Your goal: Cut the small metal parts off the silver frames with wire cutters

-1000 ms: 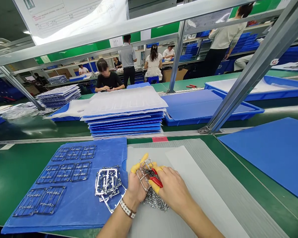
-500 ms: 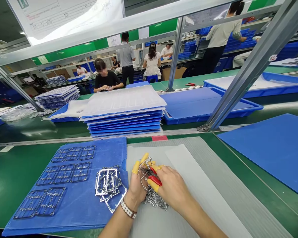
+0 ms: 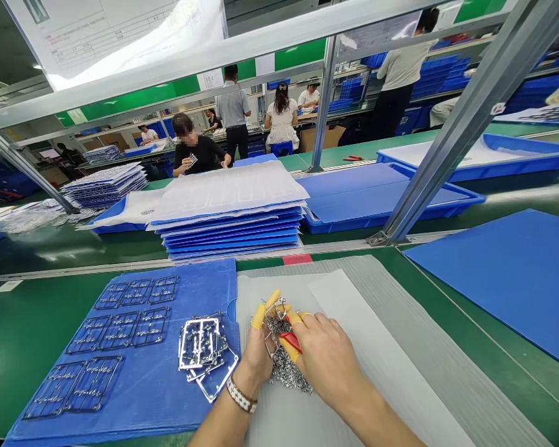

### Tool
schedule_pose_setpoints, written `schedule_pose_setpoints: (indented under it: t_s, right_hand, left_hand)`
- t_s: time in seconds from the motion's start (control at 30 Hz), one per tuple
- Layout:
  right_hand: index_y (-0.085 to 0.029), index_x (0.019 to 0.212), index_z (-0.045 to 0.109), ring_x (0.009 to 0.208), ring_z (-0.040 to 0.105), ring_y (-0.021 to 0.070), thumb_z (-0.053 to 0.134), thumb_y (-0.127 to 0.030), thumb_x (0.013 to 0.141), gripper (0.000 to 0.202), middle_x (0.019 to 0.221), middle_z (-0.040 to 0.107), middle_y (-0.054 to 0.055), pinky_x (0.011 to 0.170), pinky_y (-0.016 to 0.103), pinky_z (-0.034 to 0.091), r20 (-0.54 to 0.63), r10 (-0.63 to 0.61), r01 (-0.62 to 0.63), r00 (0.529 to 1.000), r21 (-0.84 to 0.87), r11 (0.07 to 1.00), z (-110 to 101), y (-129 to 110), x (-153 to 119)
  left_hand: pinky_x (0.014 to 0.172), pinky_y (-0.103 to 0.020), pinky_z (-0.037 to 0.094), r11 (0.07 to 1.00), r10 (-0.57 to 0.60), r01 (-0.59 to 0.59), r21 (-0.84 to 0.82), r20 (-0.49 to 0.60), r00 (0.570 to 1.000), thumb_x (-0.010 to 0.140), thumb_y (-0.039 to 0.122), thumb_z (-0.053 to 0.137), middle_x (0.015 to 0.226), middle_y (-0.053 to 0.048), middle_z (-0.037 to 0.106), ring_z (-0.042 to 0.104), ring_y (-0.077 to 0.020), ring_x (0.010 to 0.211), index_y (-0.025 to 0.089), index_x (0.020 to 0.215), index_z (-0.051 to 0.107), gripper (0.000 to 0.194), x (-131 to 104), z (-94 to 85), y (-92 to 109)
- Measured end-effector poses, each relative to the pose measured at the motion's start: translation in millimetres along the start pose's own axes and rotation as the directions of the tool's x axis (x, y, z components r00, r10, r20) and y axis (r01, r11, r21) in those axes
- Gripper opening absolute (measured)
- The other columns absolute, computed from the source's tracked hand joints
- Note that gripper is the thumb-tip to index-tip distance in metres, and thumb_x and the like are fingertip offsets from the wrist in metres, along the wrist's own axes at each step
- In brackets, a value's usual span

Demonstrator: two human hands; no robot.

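Observation:
My left hand point(image 3: 259, 347), with yellow finger covers, holds a small metal frame point(image 3: 271, 341) upright. My right hand point(image 3: 323, 347) is closed around red-handled pliers point(image 3: 290, 341), their tip hidden near the frame. Beneath both hands lies a pile of small metal chain pieces point(image 3: 291, 375) on the grey sheet point(image 3: 377, 385). To the left, a loose heap of silvery frames point(image 3: 202, 344) rests on the blue board point(image 3: 153, 385). Several darker frames point(image 3: 133, 327) with thin inner pieces are laid out in rows on that board's left part.
Behind the hands stands a stack of blue and white sheets point(image 3: 233, 230). Blue trays point(image 3: 391, 214) lie beyond a slanted metal post point(image 3: 456, 124). Another blue board point(image 3: 498, 273) is at the right. A person in black point(image 3: 200, 152) sits across, with others farther back.
The view has shifted slightly. My hands keep their holds, with the frame and pliers turned a little. The person across has raised a small piece and moved their hands apart.

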State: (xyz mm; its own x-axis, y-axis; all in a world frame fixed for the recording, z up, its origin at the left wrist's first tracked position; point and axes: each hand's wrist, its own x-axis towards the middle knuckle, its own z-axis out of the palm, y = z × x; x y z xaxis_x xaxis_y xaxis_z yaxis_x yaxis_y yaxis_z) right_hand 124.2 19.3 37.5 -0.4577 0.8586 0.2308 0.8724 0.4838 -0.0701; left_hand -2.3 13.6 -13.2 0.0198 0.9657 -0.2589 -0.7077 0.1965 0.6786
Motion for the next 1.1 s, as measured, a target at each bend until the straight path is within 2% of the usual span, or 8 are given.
schedule_pose_setpoints:
  t_s: [0.13,0.23,0.4,0.67,0.93,1.1]
  right_hand:
    - [-0.02,0.092,0.065,0.074,0.061,0.0212,0.057,-0.026,0.08,0.016,0.081,0.067,0.005,0.065,0.032,0.037,0.128,0.018,-0.024,0.992,0.044,0.999,-3.8,3.2,3.4]
    - [-0.02,0.091,0.065,0.075,0.061,0.0219,0.056,-0.026,0.081,0.015,0.083,0.068,0.006,0.064,0.032,0.037,0.162,0.029,-0.036,0.986,0.041,0.999,-4.7,2.4,5.2]
    - [-0.019,0.09,0.064,0.078,0.061,0.0234,0.056,-0.021,0.081,0.013,0.082,0.067,0.007,0.065,0.033,0.036,0.151,0.017,-0.019,0.988,0.011,1.0,-1.9,-3.3,7.1]
    - [-0.019,0.093,0.063,0.082,0.059,0.024,0.052,-0.009,0.077,0.021,0.086,0.067,0.008,0.068,0.035,0.034,0.118,0.01,-0.009,0.993,-0.011,1.0,-0.4,-2.6,9.5]
    - [-0.02,0.09,0.063,0.083,0.059,0.0244,0.055,-0.023,0.081,0.013,0.086,0.068,0.007,0.068,0.034,0.034,0.129,0.015,-0.019,0.992,0.034,0.999,0.5,3.0,9.8]
    - [-0.02,0.098,0.062,0.084,0.059,0.0225,0.055,-0.025,0.081,0.019,0.09,0.067,0.006,0.069,0.033,0.036,0.108,0.048,-0.055,0.993,0.071,0.996,2.5,11.2,7.5]
  left_hand:
    - [0.094,-0.038,0.039,0.991,-0.087,0.091,-0.101,0.05,0.995,0.088,0.049,0.042,0.106,-0.011,0.067,0.057,-0.0257,0.106,0.015,0.129,0.052,0.054,1.3,0.3,0.8]
    - [0.093,-0.039,0.04,0.983,-0.112,0.12,-0.14,0.065,0.992,0.088,0.049,0.042,0.105,-0.011,0.067,0.058,-0.0255,0.104,0.016,0.131,0.05,0.055,2.9,0.2,1.1]
    - [0.09,-0.037,0.042,0.971,-0.129,0.14,-0.192,0.067,0.989,0.088,0.048,0.042,0.102,-0.011,0.067,0.06,-0.0247,0.099,0.017,0.132,0.049,0.054,4.1,4.5,4.5]
    - [0.086,-0.037,0.045,0.938,-0.205,0.224,-0.264,0.097,0.974,0.087,0.048,0.042,0.101,-0.012,0.066,0.061,-0.0248,0.094,0.015,0.123,0.055,0.051,2.9,10.0,7.1]
    - [0.081,-0.036,0.045,0.931,-0.209,0.23,-0.282,0.104,0.972,0.086,0.048,0.043,0.099,-0.012,0.066,0.062,-0.0242,0.086,0.015,0.119,0.056,0.049,4.6,9.0,7.5]
    - [0.064,-0.032,0.046,0.915,-0.245,0.258,-0.312,0.08,0.966,0.082,0.056,0.045,0.088,-0.009,0.066,0.06,-0.0197,0.068,0.016,0.117,0.057,0.054,5.7,0.3,6.0]
